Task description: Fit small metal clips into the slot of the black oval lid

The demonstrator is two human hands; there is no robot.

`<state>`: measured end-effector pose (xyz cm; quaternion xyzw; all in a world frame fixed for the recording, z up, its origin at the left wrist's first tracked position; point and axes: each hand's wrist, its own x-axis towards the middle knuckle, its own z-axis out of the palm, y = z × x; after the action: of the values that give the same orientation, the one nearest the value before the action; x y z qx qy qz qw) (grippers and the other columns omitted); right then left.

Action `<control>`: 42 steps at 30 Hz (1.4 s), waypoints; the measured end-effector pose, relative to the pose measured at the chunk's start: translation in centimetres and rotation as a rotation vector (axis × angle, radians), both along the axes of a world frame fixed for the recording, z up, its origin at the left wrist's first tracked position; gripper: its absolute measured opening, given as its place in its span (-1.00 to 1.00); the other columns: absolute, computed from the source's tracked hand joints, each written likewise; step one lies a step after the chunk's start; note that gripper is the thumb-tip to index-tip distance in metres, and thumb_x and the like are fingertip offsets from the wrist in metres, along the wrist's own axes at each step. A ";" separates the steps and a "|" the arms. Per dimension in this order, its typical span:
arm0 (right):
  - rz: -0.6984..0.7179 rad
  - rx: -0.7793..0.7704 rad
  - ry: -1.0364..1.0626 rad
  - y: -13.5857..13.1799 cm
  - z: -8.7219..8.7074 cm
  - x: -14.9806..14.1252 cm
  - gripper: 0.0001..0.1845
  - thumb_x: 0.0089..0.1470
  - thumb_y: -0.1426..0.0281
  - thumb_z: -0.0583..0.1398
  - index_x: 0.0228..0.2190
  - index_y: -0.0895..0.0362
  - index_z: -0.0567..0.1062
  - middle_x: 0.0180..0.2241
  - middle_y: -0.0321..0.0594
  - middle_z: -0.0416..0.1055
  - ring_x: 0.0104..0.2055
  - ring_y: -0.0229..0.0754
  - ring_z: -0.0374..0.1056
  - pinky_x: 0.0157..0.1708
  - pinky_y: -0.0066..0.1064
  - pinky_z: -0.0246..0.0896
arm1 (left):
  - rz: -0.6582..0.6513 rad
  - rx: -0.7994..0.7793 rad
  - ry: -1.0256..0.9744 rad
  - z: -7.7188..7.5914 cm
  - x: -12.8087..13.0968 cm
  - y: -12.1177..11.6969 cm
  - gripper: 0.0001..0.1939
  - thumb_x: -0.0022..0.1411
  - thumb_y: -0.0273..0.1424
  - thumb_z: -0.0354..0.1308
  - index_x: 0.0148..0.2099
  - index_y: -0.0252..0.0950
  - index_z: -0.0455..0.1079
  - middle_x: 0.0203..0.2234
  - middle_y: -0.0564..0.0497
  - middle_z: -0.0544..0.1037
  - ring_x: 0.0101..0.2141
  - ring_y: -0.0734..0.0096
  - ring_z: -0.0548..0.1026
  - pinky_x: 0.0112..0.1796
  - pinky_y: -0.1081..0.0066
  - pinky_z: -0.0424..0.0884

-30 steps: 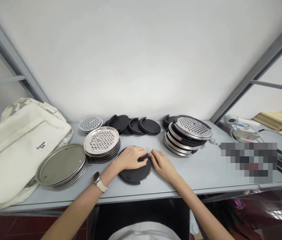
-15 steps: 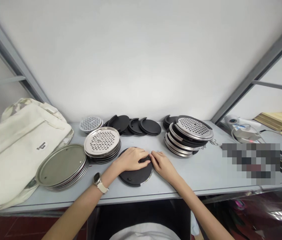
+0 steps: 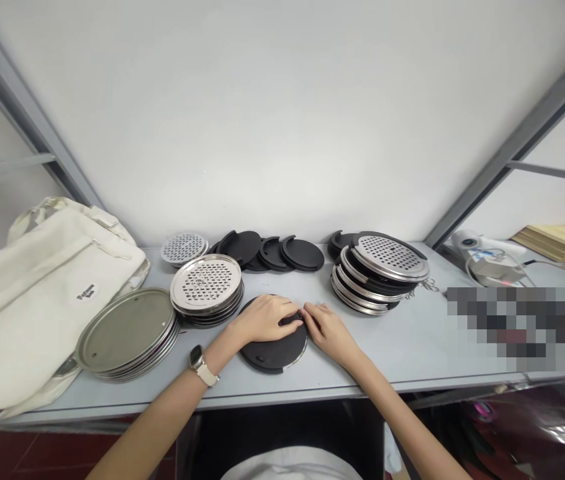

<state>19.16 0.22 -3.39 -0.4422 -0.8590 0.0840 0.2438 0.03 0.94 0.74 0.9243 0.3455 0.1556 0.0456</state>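
A round black disc (image 3: pixel 271 351) lies on the grey table near its front edge, with a thin bright rim showing at its lower right. My left hand (image 3: pixel 265 319) rests across its top, fingers bent and thumb pinched in toward the upper right edge. At that same edge my right hand (image 3: pixel 329 332) is closed, its fingertips pressed against the rim beside the left fingers. Whatever small part sits between the fingertips is hidden. Left of the disc stands a stack topped by a perforated silver plate (image 3: pixel 206 283).
Olive-green round plates (image 3: pixel 127 328) are stacked at left beside a cream bag (image 3: pixel 52 293). Behind lie several black discs (image 3: pixel 303 255) and small perforated discs (image 3: pixel 183 248). A mixed silver and black stack (image 3: pixel 387 257) stands right, before a white device (image 3: pixel 492 267) with cables.
Both hands keep nearly the same hold on the black disc. The whole view has shifted very slightly.
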 end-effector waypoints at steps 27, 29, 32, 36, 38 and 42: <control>-0.007 0.011 -0.037 0.1 -0.3 -0.2 -0.69 0.28 0.44 -0.11 -0.47 0.11 0.29 -0.54 -0.24 0.34 -0.43 -0.16 0.26 -0.33 -0.38 0.08 | -0.018 0.047 0.029 0.0 0.0 -0.1 -0.85 0.26 -0.32 0.01 -0.29 -0.28 0.32 -0.43 0.03 0.47 -0.39 0.38 0.42 -0.36 0.42 0.25; -0.003 0.012 -0.035 0.1 -0.3 -0.2 -0.68 0.28 0.44 -0.11 -0.47 0.11 0.29 -0.54 -0.25 0.34 -0.44 -0.16 0.26 -0.33 -0.38 0.08 | -0.016 0.049 0.030 0.1 0.0 -0.1 -0.87 0.24 -0.34 0.01 -0.30 -0.28 0.32 -0.44 0.03 0.46 -0.40 0.39 0.42 -0.36 0.43 0.24; -0.003 0.013 -0.028 0.0 -0.2 -0.1 -0.68 0.28 0.44 -0.10 -0.48 0.10 0.29 -0.54 -0.26 0.33 -0.44 -0.17 0.26 -0.34 -0.39 0.07 | -0.011 0.049 0.030 0.0 0.1 -0.1 -0.88 0.23 -0.35 0.02 -0.31 -0.27 0.31 -0.45 0.04 0.46 -0.41 0.40 0.41 -0.37 0.43 0.23; -0.008 0.021 -0.022 -0.1 -0.2 -0.1 -0.69 0.27 0.43 -0.09 -0.50 0.10 0.28 -0.56 -0.26 0.32 -0.44 -0.17 0.25 -0.37 -0.40 0.06 | -0.004 0.049 0.027 -0.1 0.1 0.0 -0.88 0.22 -0.35 0.02 -0.33 -0.27 0.31 -0.47 0.05 0.45 -0.42 0.40 0.40 -0.37 0.44 0.21; -0.009 0.028 -0.025 -0.2 -0.1 -0.1 -0.69 0.26 0.43 -0.08 -0.51 0.10 0.27 -0.57 -0.27 0.31 -0.45 -0.17 0.24 -0.39 -0.40 0.05 | 0.000 0.050 0.025 -0.1 0.1 0.0 -0.88 0.22 -0.35 0.03 -0.33 -0.27 0.31 -0.47 0.04 0.45 -0.42 0.40 0.40 -0.38 0.44 0.20; -0.008 0.032 -0.022 -0.2 0.1 -0.2 -0.69 0.23 0.44 -0.07 -0.54 0.09 0.25 -0.60 -0.28 0.30 -0.47 -0.17 0.23 -0.42 -0.40 0.03 | 0.000 0.053 0.024 0.0 0.1 -0.1 -0.88 0.21 -0.35 0.03 -0.33 -0.27 0.30 -0.47 0.05 0.45 -0.43 0.40 0.40 -0.40 0.43 0.18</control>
<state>18.98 0.02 -3.33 -0.4427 -0.8610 0.0644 0.2419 0.14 0.87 0.72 0.9269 0.3419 0.1537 0.0170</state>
